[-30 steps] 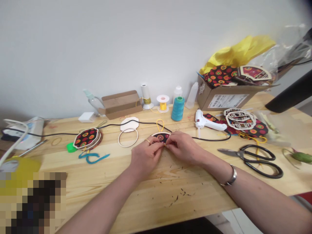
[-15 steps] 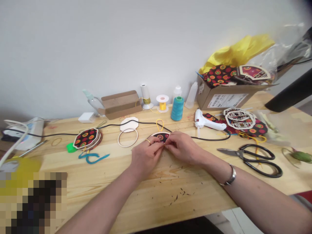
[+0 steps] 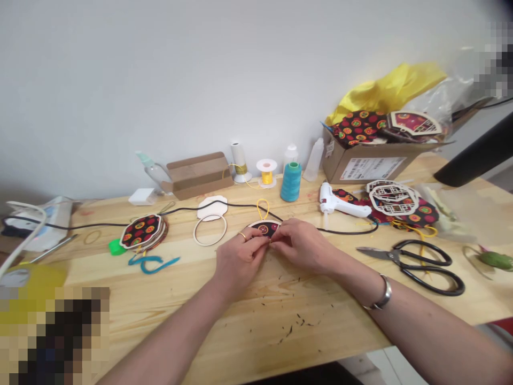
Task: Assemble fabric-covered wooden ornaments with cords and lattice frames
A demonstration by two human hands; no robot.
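Between my two hands, low over the middle of the table, is a dark patterned fabric ornament with a pale frame edge. A yellow cord loop stands out from its far edge. My left hand is closed, its thumb and forefinger pinching the near side of the ornament. My right hand is closed too, fingertips pressed together right beside the left ones. A tiny yellowish bit shows where the fingertips meet, too small to make out. My fingers cover much of the ornament.
Black-handled scissors lie right, near a white glue gun. Left are a pale ring and a stack of patterned pieces. A teal thread cone and a full cardboard box stand behind. A black cable crosses the table.
The view has shifted slightly. My hands stay together at the ornament, and a little more of its patterned face shows between them.
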